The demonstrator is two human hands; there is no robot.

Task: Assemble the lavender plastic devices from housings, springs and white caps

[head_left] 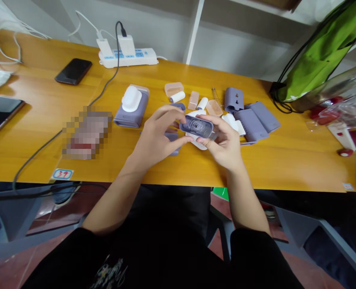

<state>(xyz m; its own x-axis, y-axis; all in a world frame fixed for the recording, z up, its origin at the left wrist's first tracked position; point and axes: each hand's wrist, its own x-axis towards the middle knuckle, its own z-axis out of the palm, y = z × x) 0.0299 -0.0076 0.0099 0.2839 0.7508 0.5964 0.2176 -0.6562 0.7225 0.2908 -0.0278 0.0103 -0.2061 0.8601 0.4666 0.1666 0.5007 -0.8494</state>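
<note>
Over the middle of the table, a purple oval plastic housing (197, 127) is held with its hollow side facing me, and a coiled spring shows inside it. My right hand (223, 140) grips its right end, thumb below and fingers behind. At the left end, my left hand (158, 134) is closed with index finger and thumb on the housing's rim. A white oval part shows just beneath and behind the housing. Partly hidden behind my left hand lies another purple piece (172, 144). Small white cylinders (177, 96) and translucent peach caps (174, 88) lie beyond my hands.
Purple casings (256, 120) sit to the right, near a loose spring (216, 97). A purple case with a white top (131, 98) stands left. Further off are a power strip (129, 60), a black phone (73, 71), a trailing cable (107, 82) and a green bag (322, 52).
</note>
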